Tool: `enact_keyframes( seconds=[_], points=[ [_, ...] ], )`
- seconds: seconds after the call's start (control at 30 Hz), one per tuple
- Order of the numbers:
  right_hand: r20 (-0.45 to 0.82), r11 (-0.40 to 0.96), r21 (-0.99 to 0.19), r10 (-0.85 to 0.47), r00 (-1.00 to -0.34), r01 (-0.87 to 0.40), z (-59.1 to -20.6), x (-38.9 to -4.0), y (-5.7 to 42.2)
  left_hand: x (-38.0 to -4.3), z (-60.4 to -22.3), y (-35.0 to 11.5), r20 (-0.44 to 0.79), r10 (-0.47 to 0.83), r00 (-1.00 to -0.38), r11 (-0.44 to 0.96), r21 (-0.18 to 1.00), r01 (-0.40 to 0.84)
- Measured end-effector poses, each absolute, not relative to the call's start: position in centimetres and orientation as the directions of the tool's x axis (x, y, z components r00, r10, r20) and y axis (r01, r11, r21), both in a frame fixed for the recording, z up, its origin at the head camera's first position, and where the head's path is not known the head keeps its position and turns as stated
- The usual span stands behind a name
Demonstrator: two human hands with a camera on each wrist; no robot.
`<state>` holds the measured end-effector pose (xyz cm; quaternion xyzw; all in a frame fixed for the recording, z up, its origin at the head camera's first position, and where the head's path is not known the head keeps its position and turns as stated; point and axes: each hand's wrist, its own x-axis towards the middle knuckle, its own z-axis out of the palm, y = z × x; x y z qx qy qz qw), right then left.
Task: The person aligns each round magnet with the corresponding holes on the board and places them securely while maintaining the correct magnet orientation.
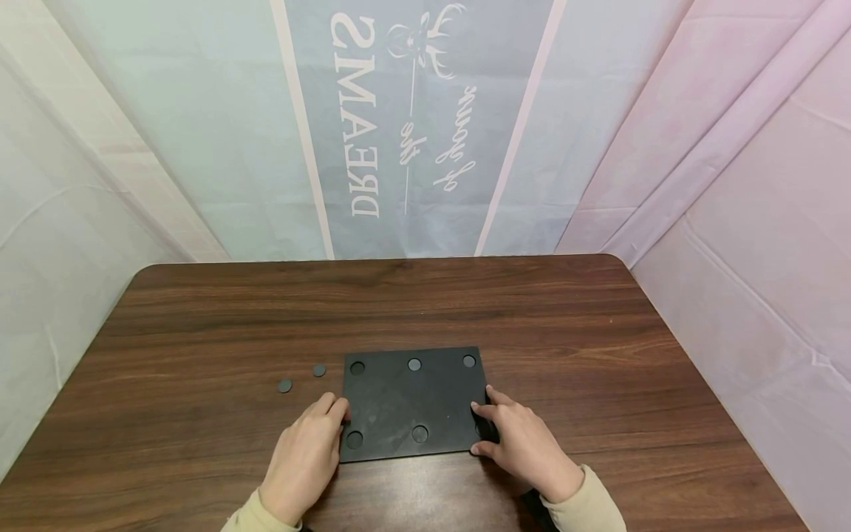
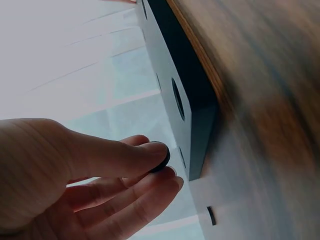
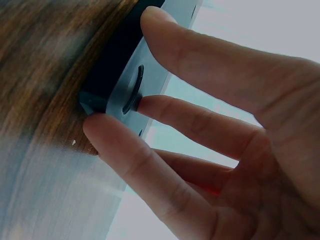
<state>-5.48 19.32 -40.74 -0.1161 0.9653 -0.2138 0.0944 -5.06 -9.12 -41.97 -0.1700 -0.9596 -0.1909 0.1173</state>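
A flat black rectangular board point(image 1: 412, 403) with round recesses along its long sides lies on the table. My left hand point(image 1: 306, 451) is at its left edge, pinching a small dark disc point(image 2: 162, 159) between thumb and fingers, just off the board in the left wrist view. At the near right corner, my right hand point(image 1: 525, 440) grips the board, its thumb at the near edge and another finger at the right side. Its index fingertip touches the corner recess point(image 3: 134, 90). Grey discs fill the far middle recess point(image 1: 415, 364) and far right one; both left recesses look dark and hollow.
Two loose grey discs, one nearer point(image 1: 284, 386) and one farther point(image 1: 319, 370), lie on the brown wood-grain table point(image 1: 565, 310) left of the board. Behind the table hangs a pale curtain point(image 1: 425, 148) with lettering, and light cloth walls stand at both sides.
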Motion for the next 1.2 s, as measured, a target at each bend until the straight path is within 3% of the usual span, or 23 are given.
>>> enact_keyframes(
  seconds=[0.97, 1.2],
  points=[
    [-0.135, 0.886, -0.424, -0.266, -0.955, -0.187, -41.0, -5.3, 19.5, -5.0, -42.4, -6.1, 0.299, 0.329, -0.895, 0.827, 0.366, 0.427],
    [-0.129, 0.886, -0.423, -0.268, -0.955, -0.191, -41.1, -5.3, 19.6, -5.0, -42.8, -5.4, 0.356, 0.333, -0.873, 0.831, 0.327, 0.450]
  ],
)
